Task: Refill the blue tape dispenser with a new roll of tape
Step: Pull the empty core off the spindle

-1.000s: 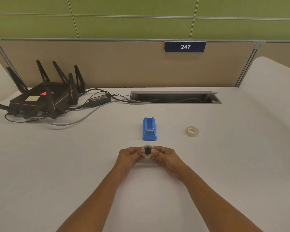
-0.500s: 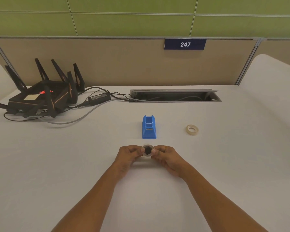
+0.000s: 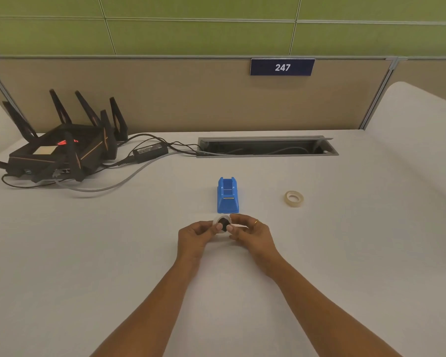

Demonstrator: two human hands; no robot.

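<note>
Both hands meet low over the middle of the white bench. The left hand and the right hand are curled in, thumbs and fingertips pinched from either side on a small white roll of tape with a dark core in its middle. A ring shows on the right hand. Both forearms reach in bare from the near edge, angled toward each other.

Just beyond the fingertips stands the blue tape dispenser, upright, apart from the hands by a thin strip of bench. To its right, well apart, a second tape ring lies flat. Around these the bench is bare and wide, both near and to the right.

Far left sits a black router with antennas up, its power brick beside it and cables trailing into a cable tray sunk into the back edge. Behind rises a tan partition bearing a sign reading 247, green wall panels above.
</note>
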